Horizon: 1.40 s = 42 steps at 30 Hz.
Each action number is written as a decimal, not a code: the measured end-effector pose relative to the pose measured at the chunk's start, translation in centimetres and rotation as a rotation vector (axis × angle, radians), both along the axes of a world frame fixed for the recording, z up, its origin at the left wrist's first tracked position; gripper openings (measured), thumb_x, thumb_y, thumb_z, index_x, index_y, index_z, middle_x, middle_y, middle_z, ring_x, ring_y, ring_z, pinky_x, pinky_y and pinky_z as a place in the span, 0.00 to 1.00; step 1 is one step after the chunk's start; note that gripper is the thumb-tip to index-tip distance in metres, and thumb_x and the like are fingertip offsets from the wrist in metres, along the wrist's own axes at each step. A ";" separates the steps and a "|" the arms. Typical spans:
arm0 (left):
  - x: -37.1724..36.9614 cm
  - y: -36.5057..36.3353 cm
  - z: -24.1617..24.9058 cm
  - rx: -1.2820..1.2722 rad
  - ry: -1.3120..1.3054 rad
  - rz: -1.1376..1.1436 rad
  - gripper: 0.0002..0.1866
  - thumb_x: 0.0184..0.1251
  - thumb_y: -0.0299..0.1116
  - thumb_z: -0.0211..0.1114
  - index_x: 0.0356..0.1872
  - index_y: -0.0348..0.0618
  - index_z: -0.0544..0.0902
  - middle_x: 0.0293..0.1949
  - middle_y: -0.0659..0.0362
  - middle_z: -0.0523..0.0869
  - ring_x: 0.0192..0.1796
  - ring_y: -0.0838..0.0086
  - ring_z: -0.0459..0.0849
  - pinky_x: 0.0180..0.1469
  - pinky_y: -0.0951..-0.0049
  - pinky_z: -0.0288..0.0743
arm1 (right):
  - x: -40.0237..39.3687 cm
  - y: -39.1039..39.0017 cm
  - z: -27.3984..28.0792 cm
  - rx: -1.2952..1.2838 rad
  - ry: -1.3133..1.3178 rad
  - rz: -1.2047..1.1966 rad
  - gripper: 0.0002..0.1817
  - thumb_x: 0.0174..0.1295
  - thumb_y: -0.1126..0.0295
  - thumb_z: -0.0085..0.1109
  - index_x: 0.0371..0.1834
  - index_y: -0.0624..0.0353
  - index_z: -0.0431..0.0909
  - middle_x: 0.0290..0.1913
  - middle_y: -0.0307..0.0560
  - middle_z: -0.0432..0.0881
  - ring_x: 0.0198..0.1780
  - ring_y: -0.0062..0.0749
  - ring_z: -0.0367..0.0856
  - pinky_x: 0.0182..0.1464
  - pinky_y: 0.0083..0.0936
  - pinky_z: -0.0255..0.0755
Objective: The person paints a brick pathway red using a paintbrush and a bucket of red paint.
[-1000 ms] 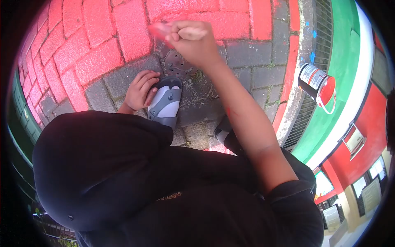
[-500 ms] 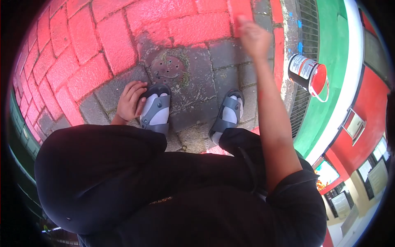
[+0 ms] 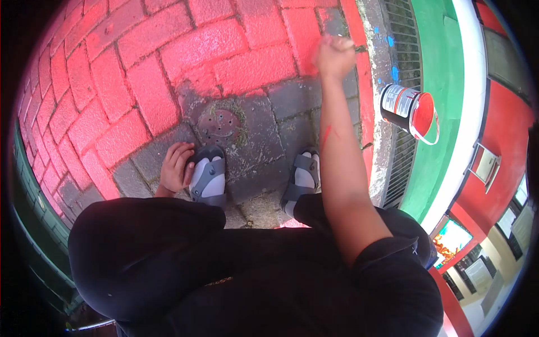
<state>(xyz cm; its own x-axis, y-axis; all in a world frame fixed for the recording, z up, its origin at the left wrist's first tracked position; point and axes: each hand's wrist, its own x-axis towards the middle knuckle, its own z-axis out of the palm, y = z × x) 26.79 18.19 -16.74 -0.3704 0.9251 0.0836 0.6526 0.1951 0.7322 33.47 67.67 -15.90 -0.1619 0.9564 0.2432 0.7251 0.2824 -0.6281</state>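
Observation:
My right hand (image 3: 335,57) is closed in a fist over the paving, at the edge of a red-painted brick (image 3: 303,39). What it grips is mostly hidden by the fingers and blurred. A red smear marks the forearm. Beside my left sandal (image 3: 209,180), my left hand (image 3: 176,165) hangs low with loosely bent fingers and holds nothing. Between the feet lies a grey slab with a round, holed drain cover (image 3: 219,122), edged by grass and moss. Unpainted grey pavers (image 3: 297,98) lie just below the red area.
A paint bucket (image 3: 409,112) with red paint and a white handle stands at the right, by a metal drain grate (image 3: 400,168). Behind it are a green strip (image 3: 435,73) and a red wall (image 3: 477,185). My right sandal (image 3: 303,174) rests on the pavers.
The view has shifted, so the paving and feet sit lower and the bucket further left. My right hand is lower and further left in view, still closed. My left hand stays by the sandal.

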 end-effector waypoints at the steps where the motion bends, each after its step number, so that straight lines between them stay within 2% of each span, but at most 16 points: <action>1: 0.0 -0.1 -0.1 -0.004 -0.006 0.001 0.16 0.66 0.27 0.62 0.54 0.35 0.78 0.61 0.44 0.82 0.64 0.43 0.78 0.68 0.46 0.71 | -2.0 1.8 0.2 -0.001 0.001 0.002 0.05 0.56 0.72 0.65 0.32 0.55 0.90 0.34 0.59 0.90 0.36 0.53 0.90 0.41 0.46 0.81; 3: 0.2 -0.3 -0.3 -0.026 -0.030 0.010 0.16 0.67 0.28 0.62 0.54 0.35 0.78 0.61 0.44 0.82 0.64 0.43 0.78 0.69 0.46 0.71 | -4.0 4.7 1.1 -0.419 0.605 0.320 0.09 0.60 0.77 0.65 0.27 0.56 0.73 0.28 0.40 0.82 0.30 0.27 0.83 0.29 0.32 0.77; 6: 0.0 -0.2 0.0 -0.038 -0.034 0.023 0.16 0.68 0.29 0.62 0.54 0.34 0.78 0.61 0.44 0.82 0.64 0.43 0.78 0.68 0.45 0.71 | 1.6 7.2 -1.7 -0.039 -0.083 0.443 0.08 0.60 0.80 0.63 0.28 0.56 0.75 0.28 0.41 0.80 0.28 0.27 0.80 0.26 0.31 0.75; 8: 0.1 -0.1 0.0 -0.028 -0.028 0.033 0.16 0.67 0.29 0.62 0.54 0.34 0.78 0.61 0.44 0.82 0.64 0.42 0.78 0.68 0.45 0.71 | 9.6 9.2 -4.5 0.092 -0.086 0.381 0.05 0.60 0.79 0.64 0.32 0.57 0.78 0.30 0.42 0.80 0.26 0.29 0.77 0.28 0.33 0.76; 11: 0.0 0.0 -0.1 -0.026 -0.039 0.019 0.16 0.66 0.28 0.62 0.54 0.34 0.78 0.61 0.44 0.82 0.64 0.42 0.78 0.68 0.45 0.71 | 10.6 3.8 3.6 0.217 -0.337 0.333 0.04 0.61 0.78 0.67 0.30 0.61 0.80 0.29 0.44 0.81 0.26 0.32 0.80 0.34 0.34 0.79; 13: 0.0 0.0 -0.3 -0.027 -0.046 0.001 0.16 0.66 0.27 0.61 0.53 0.34 0.78 0.61 0.44 0.82 0.64 0.42 0.78 0.69 0.45 0.71 | 10.2 2.9 -0.9 0.168 0.236 0.533 0.13 0.61 0.75 0.71 0.23 0.66 0.77 0.26 0.46 0.81 0.28 0.33 0.83 0.41 0.30 0.80; 17: 0.0 0.3 -0.2 -0.038 -0.011 0.003 0.15 0.68 0.28 0.61 0.53 0.34 0.79 0.61 0.45 0.83 0.64 0.43 0.78 0.68 0.46 0.72 | 7.4 -0.9 2.8 -0.064 0.067 0.905 0.14 0.60 0.80 0.72 0.22 0.61 0.74 0.33 0.40 0.85 0.41 0.29 0.89 0.48 0.27 0.82; 19: -0.3 0.4 -0.1 -0.036 0.000 -0.005 0.15 0.68 0.29 0.62 0.53 0.35 0.79 0.60 0.46 0.83 0.63 0.44 0.79 0.67 0.47 0.73 | 8.9 2.4 4.8 -0.495 0.016 0.467 0.14 0.62 0.83 0.69 0.23 0.59 0.74 0.37 0.38 0.87 0.44 0.25 0.89 0.48 0.23 0.82; 21: -0.1 0.3 -0.1 -0.031 -0.003 -0.006 0.15 0.67 0.29 0.62 0.53 0.35 0.79 0.61 0.47 0.83 0.64 0.44 0.79 0.68 0.47 0.73 | 9.4 4.9 2.9 -0.451 0.317 0.499 0.15 0.64 0.82 0.68 0.22 0.61 0.73 0.39 0.39 0.88 0.42 0.21 0.88 0.45 0.20 0.81; 23: 0.0 0.0 -0.2 -0.045 -0.016 -0.027 0.15 0.68 0.28 0.61 0.53 0.35 0.78 0.61 0.45 0.83 0.64 0.43 0.78 0.68 0.46 0.71 | 9.6 6.3 1.6 -0.128 -0.024 0.715 0.14 0.64 0.82 0.68 0.23 0.60 0.75 0.40 0.39 0.90 0.43 0.20 0.87 0.46 0.18 0.80; 25: -0.1 0.1 -0.4 -0.053 -0.012 -0.035 0.15 0.68 0.28 0.59 0.53 0.34 0.78 0.61 0.44 0.83 0.65 0.42 0.77 0.69 0.45 0.70 | 8.0 0.6 5.1 -0.529 0.299 0.797 0.12 0.63 0.81 0.67 0.23 0.58 0.78 0.37 0.41 0.91 0.40 0.23 0.88 0.46 0.20 0.80; 27: -0.1 0.1 -0.4 -0.045 0.004 -0.039 0.15 0.68 0.28 0.60 0.53 0.34 0.78 0.61 0.44 0.82 0.66 0.43 0.77 0.69 0.45 0.70 | 7.1 -1.5 5.2 -0.365 -0.044 1.088 0.09 0.62 0.77 0.65 0.23 0.58 0.80 0.33 0.46 0.90 0.37 0.30 0.88 0.47 0.26 0.81; 31: 0.0 0.0 -0.1 -0.059 0.008 -0.007 0.15 0.67 0.28 0.61 0.54 0.34 0.79 0.61 0.45 0.82 0.66 0.43 0.77 0.69 0.45 0.70 | 3.2 -0.2 7.1 0.009 -0.441 0.217 0.07 0.57 0.72 0.59 0.30 0.56 0.87 0.34 0.51 0.91 0.37 0.43 0.91 0.41 0.36 0.82; 38: 0.2 0.0 -0.1 -0.027 0.032 0.029 0.16 0.67 0.28 0.62 0.54 0.35 0.79 0.61 0.45 0.83 0.66 0.43 0.77 0.69 0.45 0.70 | -0.6 -15.7 3.1 -0.081 0.399 1.104 0.08 0.62 0.75 0.54 0.28 0.60 0.84 0.31 0.51 0.88 0.35 0.44 0.91 0.38 0.33 0.82; 40: 0.3 -0.2 0.2 0.002 0.064 0.025 0.16 0.66 0.27 0.63 0.54 0.35 0.79 0.60 0.46 0.83 0.65 0.44 0.78 0.69 0.46 0.70 | -0.6 -8.9 5.2 -0.356 -0.130 0.742 0.09 0.63 0.75 0.58 0.24 0.61 0.81 0.26 0.49 0.86 0.27 0.38 0.87 0.30 0.32 0.78; 42: 0.3 -0.2 0.5 -0.016 0.064 0.044 0.16 0.65 0.27 0.64 0.53 0.35 0.79 0.60 0.46 0.83 0.65 0.45 0.78 0.70 0.47 0.70 | 0.9 -4.0 4.0 -0.277 -0.098 0.462 0.10 0.64 0.71 0.64 0.26 0.62 0.83 0.25 0.46 0.84 0.28 0.22 0.78 0.31 0.28 0.73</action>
<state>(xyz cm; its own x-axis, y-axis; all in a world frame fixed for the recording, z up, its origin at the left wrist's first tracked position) 27.13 18.02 -16.25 -0.4052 0.9094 0.0940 0.6886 0.2359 0.6857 34.40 63.67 -11.94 -0.5894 0.8066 -0.0448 0.6237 0.4191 -0.6598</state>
